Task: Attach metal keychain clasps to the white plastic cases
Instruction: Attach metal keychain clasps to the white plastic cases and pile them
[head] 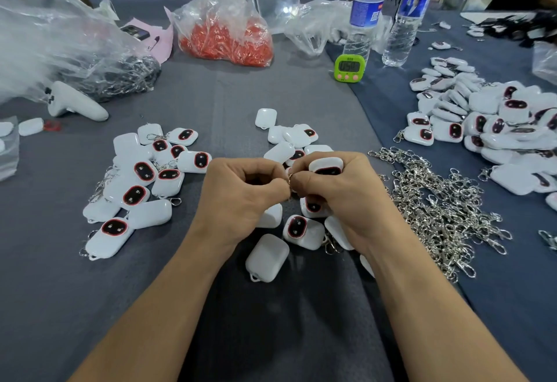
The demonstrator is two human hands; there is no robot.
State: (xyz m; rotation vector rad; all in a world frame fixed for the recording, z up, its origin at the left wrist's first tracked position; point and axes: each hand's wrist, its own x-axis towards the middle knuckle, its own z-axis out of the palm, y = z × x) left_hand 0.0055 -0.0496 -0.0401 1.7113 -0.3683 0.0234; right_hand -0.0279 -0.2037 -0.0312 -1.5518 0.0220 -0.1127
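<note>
The green timer shows dark digits on its display that look like 050, the rest unclear, and the blue labels on the two water bottles carry white print too blurred to read.

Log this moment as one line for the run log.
stage: mid-attachment | left hand: pinches clasp ring | right hand: grips white case | clasp pile: right of hands

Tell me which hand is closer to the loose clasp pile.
Right. The right hand sits just left of the clasp pile; the left hand lies farther left, beyond it.
</note>
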